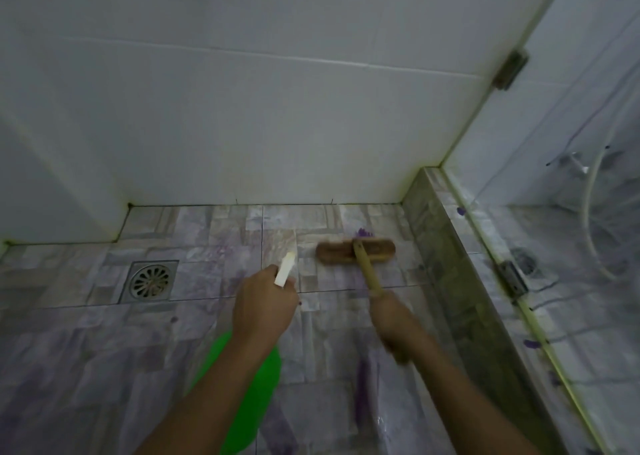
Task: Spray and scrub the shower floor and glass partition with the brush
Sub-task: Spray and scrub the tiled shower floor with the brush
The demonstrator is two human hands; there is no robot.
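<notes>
My right hand (394, 319) grips the yellow handle of a brush whose brown head (355, 251) rests flat on the tiled shower floor (104, 350) near the back wall, just below a purple stain (363, 232). My left hand (263, 305) holds a green spray bottle (242, 395) with its white nozzle (285, 269) pointing forward at the floor, left of the brush head. The glass partition (571, 212) stands along the right on a tiled curb and carries purple marks.
A square metal floor drain (149, 280) sits at the left. White tiled walls (259, 125) close the back and left. The raised tiled curb (450, 264) runs along the right under the glass, with metal hinges (510, 69) on it. A purple streak (362, 392) lies on the floor.
</notes>
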